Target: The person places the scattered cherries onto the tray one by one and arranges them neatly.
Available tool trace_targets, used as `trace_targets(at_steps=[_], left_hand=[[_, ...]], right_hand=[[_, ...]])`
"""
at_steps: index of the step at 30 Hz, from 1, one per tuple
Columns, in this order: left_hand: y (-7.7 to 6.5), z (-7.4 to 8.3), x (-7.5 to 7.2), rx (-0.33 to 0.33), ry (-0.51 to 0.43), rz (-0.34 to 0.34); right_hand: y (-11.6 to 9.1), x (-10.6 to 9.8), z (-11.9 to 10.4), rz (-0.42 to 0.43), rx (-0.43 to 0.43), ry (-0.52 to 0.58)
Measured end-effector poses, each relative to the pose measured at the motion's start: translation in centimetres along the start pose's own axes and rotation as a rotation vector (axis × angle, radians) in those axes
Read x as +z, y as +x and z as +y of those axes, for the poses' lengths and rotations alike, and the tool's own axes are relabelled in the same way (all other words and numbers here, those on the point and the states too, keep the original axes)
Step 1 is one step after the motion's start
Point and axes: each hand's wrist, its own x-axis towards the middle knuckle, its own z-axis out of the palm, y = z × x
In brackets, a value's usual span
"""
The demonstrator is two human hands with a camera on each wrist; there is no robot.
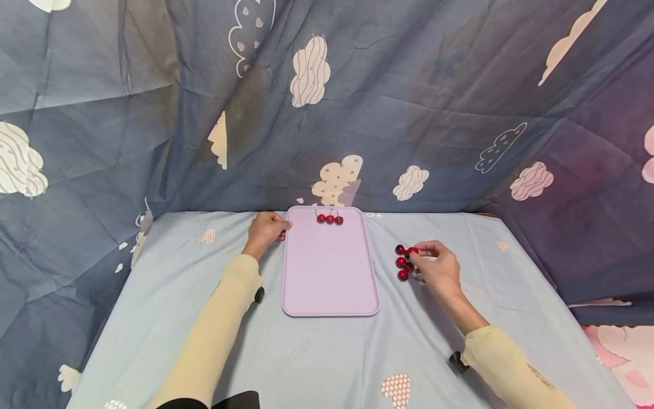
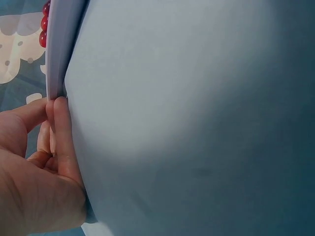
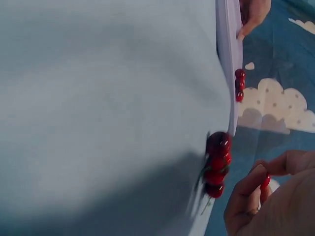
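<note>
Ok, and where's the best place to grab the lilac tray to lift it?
Probably the raised rim of the lilac tray, midway along both long sides, coming from left and right. It lies flat, so two opposite grips should keep it level, clear of the three cherries at the far end. The left hand pinches the left rim near that end.

Smooth matt plastic-looking tray (image 1: 329, 267), glossy smooth cherries (image 1: 330, 219), matt cloth table cover (image 1: 327, 358), creased cloth backdrop (image 1: 383, 113)
</note>
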Motion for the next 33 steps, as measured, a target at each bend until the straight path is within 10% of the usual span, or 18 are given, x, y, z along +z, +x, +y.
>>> trace_targets(at_steps=[19, 33], left_hand=[[0.2, -0.3, -0.1, -0.015, -0.022, 0.019], [0.2, 0.0, 0.0, -0.010, 0.034, 0.027]], right_hand=[[2.3, 9.1, -5.4, -0.184, -0.417, 0.007], [4.7, 14.4, -8.2, -0.347, -0.662, -0.396]])
